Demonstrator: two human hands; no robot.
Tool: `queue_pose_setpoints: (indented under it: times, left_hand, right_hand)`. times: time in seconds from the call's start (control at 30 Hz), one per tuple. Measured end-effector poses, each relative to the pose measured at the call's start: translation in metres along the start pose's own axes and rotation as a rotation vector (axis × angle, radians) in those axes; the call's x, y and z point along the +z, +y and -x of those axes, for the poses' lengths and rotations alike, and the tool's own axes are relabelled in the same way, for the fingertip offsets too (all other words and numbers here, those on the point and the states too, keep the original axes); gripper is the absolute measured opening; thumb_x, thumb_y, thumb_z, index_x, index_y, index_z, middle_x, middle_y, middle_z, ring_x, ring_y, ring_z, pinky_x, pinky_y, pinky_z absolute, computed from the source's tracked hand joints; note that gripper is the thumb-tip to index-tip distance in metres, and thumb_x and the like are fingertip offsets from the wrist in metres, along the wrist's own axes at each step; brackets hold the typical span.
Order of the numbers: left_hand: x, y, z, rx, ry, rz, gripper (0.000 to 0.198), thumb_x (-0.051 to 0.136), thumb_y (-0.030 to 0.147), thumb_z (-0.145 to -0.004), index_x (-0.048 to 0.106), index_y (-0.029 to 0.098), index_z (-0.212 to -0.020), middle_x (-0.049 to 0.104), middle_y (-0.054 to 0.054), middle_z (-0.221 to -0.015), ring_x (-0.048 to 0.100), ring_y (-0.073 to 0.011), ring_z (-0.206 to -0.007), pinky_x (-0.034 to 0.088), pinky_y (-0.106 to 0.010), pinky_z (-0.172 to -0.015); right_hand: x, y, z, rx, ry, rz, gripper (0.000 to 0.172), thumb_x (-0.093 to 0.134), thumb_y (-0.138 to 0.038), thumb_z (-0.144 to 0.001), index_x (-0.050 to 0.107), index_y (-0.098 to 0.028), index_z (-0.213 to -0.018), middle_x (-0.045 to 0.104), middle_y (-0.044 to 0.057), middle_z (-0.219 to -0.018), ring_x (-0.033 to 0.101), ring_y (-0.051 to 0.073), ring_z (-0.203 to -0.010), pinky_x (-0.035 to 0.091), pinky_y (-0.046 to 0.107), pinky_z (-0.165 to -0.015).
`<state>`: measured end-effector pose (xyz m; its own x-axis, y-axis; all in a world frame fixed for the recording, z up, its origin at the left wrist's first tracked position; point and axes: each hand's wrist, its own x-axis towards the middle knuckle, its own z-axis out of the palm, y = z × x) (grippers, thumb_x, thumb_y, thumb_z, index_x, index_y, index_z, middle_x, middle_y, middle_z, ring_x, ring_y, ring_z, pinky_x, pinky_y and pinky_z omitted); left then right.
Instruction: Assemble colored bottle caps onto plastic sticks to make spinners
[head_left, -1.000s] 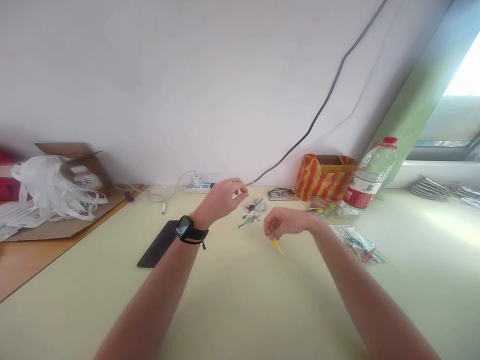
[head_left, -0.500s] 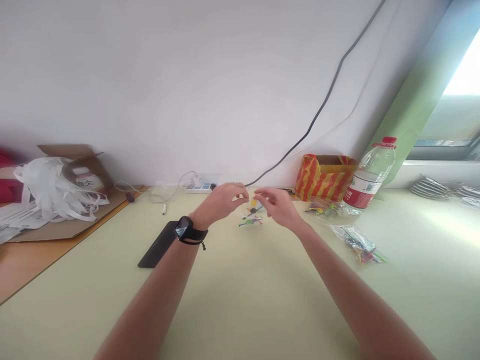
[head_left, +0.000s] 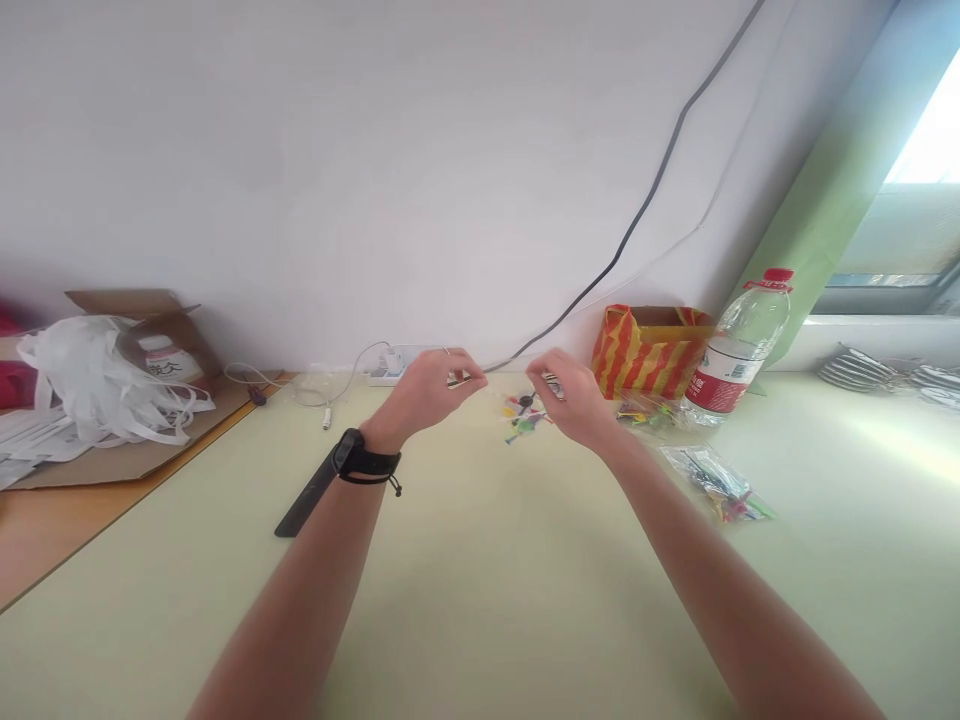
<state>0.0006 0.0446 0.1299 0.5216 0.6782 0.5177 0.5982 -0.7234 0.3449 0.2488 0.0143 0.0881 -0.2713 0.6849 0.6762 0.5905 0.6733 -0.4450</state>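
Observation:
My left hand (head_left: 439, 388), with a black watch (head_left: 364, 458) on its wrist, is raised above the back middle of the table, its thumb and fingertips pinched together. What it pinches is too small to make out. Across a narrow gap, my right hand (head_left: 570, 397) is also closed in a pinch, and something thin and pale seems to run from it. A clear packet of small colourful pieces (head_left: 523, 420) hangs or lies between and just below the hands, close to the right one; a dark round piece shows in it.
Behind the left forearm lies a flat black object (head_left: 306, 500). A red-yellow striped bag (head_left: 645, 355), a large bottle (head_left: 739, 350) and a clear packet (head_left: 720, 485) are on the right. A box (head_left: 142, 455) with white straps stands left.
My hands have moved apart, the left one leftward and the right one slightly right. The colourful packet has shifted right and up a little, and its pieces lie differently.

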Motion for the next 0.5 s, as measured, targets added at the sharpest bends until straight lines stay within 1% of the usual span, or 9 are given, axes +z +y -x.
queue_pose_setpoints:
  times: [0.1,0.2,0.3,0.37,0.4,0.43,0.5]
  left_hand:
    - [-0.004,0.001,0.001,-0.03,-0.047,-0.007,0.023,0.066,0.041,-0.09,0.078,0.024,-0.08,0.076,-0.004,-0.088,0.065,-0.0198,-0.077,0.047,-0.032,-0.07]
    - [-0.006,0.001,0.001,-0.037,-0.036,0.062,0.023,0.067,0.042,-0.089,0.077,0.023,-0.081,0.076,-0.004,-0.089,0.066,-0.0196,-0.079,0.05,-0.032,-0.073]
    - [-0.005,0.005,0.002,-0.053,-0.027,0.199,0.022,0.076,0.043,-0.083,0.073,0.021,-0.082,0.075,-0.005,-0.089,0.069,-0.021,-0.086,0.054,-0.034,-0.082]
    - [-0.003,0.007,0.002,-0.097,-0.011,0.341,0.024,0.079,0.041,-0.08,0.07,0.02,-0.087,0.073,-0.004,-0.09,0.071,-0.0212,-0.087,0.056,-0.035,-0.083]
    - [-0.002,0.007,0.002,-0.122,0.01,0.415,0.026,0.08,0.04,-0.08,0.068,0.02,-0.093,0.072,-0.004,-0.092,0.072,-0.0207,-0.086,0.057,-0.034,-0.081]
    - [-0.001,0.008,0.002,-0.145,0.041,0.486,0.029,0.08,0.038,-0.08,0.067,0.021,-0.1,0.072,-0.004,-0.094,0.073,-0.0198,-0.084,0.058,-0.034,-0.079]
    - [0.004,0.006,0.001,-0.178,0.11,0.606,0.044,0.082,0.037,-0.08,0.064,0.025,-0.118,0.072,-0.004,-0.102,0.073,-0.0192,-0.084,0.059,-0.034,-0.079]
  right_hand:
    - [-0.004,-0.005,-0.001,0.001,-0.071,-0.019,0.016,0.049,-0.026,-0.098,0.061,-0.023,-0.088,0.067,0.006,-0.089,0.06,0.022,-0.082,0.046,0.035,-0.075]
    - [-0.008,-0.005,-0.002,0.018,-0.043,-0.047,0.014,0.051,-0.026,-0.096,0.062,-0.023,-0.088,0.067,0.006,-0.09,0.061,0.022,-0.084,0.048,0.035,-0.076]
    - [-0.012,-0.004,-0.002,0.05,-0.078,-0.13,0.01,0.058,-0.029,-0.094,0.065,-0.023,-0.09,0.069,0.006,-0.092,0.064,0.022,-0.087,0.051,0.036,-0.078]
    - [-0.015,-0.005,-0.002,0.085,-0.073,-0.245,0.01,0.064,-0.031,-0.091,0.068,-0.023,-0.096,0.07,0.005,-0.094,0.065,0.021,-0.09,0.053,0.036,-0.082]
    - [-0.015,-0.006,-0.003,0.109,-0.043,-0.323,0.015,0.067,-0.033,-0.09,0.068,-0.023,-0.101,0.069,0.005,-0.098,0.066,0.02,-0.091,0.054,0.036,-0.084]
    - [-0.016,-0.007,-0.003,0.138,-0.002,-0.409,0.024,0.07,-0.036,-0.087,0.068,-0.024,-0.108,0.068,0.005,-0.103,0.066,0.019,-0.09,0.055,0.036,-0.085]
    - [-0.015,-0.006,-0.003,0.215,0.075,-0.568,0.048,0.077,-0.04,-0.081,0.063,-0.026,-0.125,0.065,0.006,-0.116,0.067,0.017,-0.088,0.057,0.036,-0.084]
